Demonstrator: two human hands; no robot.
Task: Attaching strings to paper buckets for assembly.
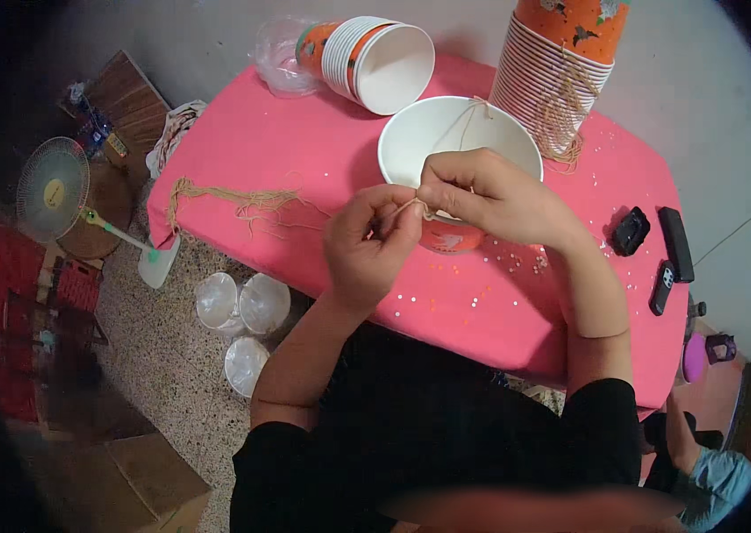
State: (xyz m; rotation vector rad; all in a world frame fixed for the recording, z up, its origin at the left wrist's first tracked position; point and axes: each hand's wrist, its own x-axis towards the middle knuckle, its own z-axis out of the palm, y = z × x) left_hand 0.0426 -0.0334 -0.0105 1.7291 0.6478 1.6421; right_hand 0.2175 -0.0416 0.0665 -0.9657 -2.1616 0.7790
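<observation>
Both hands meet at the near rim of the white paper bowl; the left hand and right hand have their fingers pinched together on a thin tan string, held taut for knotting, above the pink tabletop

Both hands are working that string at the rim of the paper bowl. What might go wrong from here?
1. Both hands, left and right, pinch a thin string at the rim of the white paper bowl; a hard pull could tip the light bowl.
2. Small beads lie loose on the pink tablecloth near the front edge; a forearm sweep may knock them off.
3. The tall cup stack stands beside the right hand and might topple.
</observation>
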